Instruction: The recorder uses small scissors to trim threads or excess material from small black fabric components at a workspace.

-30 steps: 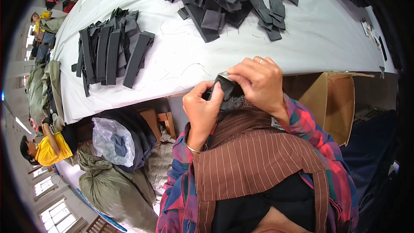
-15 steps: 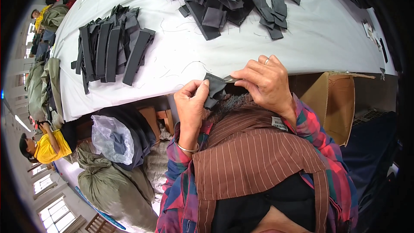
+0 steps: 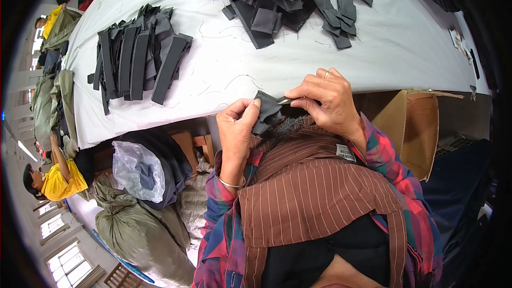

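My left hand (image 3: 237, 122) pinches a dark grey fabric piece (image 3: 268, 112) between thumb and fingers at the table's near edge. One edge of the piece shows a row of stitching. In my right hand (image 3: 326, 101) is a pair of small metal thread snips (image 3: 287, 101), mostly hidden by the fingers. Their tips meet the right side of the fabric piece. Loose grey thread clippings (image 3: 290, 126) lie on my brown striped apron (image 3: 314, 192), just below the piece.
On the white-covered table (image 3: 213, 69) lie a stack of dark fabric strips (image 3: 133, 58) and a larger heap (image 3: 288, 0). A cardboard box (image 3: 421, 133) stands at right. At left are a clear plastic bag (image 3: 138, 170), a bulging sack (image 3: 141, 229) and a person in yellow (image 3: 63, 180).
The snips have turned slightly, showing more bright metal at the fabric's edge. Both hands have barely shifted. At left, the person in yellow has stretched an arm up toward hanging cloth.
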`<state>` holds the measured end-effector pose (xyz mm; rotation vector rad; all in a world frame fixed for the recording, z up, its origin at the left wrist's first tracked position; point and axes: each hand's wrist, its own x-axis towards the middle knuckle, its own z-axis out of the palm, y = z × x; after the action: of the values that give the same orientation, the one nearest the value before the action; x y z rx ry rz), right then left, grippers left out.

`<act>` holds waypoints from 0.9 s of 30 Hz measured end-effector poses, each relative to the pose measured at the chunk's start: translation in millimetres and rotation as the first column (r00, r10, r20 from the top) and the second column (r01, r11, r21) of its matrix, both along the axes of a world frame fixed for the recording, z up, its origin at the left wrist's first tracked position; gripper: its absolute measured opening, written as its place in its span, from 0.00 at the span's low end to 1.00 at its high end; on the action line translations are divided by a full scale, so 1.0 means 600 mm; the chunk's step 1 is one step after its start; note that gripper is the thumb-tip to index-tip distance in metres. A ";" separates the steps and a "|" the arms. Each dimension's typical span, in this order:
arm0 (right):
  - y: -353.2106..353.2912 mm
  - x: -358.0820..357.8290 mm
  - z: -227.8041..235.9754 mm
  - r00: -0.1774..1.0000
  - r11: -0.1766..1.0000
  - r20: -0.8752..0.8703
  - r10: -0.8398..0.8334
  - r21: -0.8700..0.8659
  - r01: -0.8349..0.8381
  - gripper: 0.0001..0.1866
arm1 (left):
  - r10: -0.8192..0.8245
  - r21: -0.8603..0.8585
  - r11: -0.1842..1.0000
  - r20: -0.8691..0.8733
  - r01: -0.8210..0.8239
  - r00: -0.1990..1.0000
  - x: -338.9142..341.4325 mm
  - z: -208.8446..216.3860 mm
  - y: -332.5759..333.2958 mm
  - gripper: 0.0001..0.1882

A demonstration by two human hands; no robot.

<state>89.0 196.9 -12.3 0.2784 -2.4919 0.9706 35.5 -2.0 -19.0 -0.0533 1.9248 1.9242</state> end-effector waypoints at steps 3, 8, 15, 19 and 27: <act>-0.001 -0.001 0.000 0.999 1.000 -0.039 0.013 0.026 -0.012 0.08 | -0.014 0.002 1.000 0.006 0.014 1.000 0.000 0.000 0.000 0.08; -0.006 -0.003 0.006 0.998 0.995 0.057 0.018 -0.096 -0.012 0.07 | -0.037 -0.043 0.998 -0.062 0.034 0.997 0.006 0.001 0.002 0.08; -0.018 -0.010 0.008 0.989 0.982 0.136 -0.052 -0.171 0.075 0.06 | -0.129 -0.328 0.944 -0.259 0.039 0.957 0.020 0.011 0.012 0.08; -0.022 -0.010 0.008 0.991 0.991 0.119 -0.068 -0.106 0.081 0.06 | -0.173 -0.461 0.887 -0.308 0.012 0.935 0.023 0.017 0.016 0.09; -0.025 -0.010 0.009 0.993 0.996 0.066 -0.093 -0.011 0.094 0.06 | -0.232 -0.540 0.841 -0.402 -0.025 0.886 0.023 0.020 0.019 0.09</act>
<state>83.3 182.0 -6.6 0.1265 -2.5316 0.9727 49.5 9.6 -6.8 0.3737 2.6663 1.3436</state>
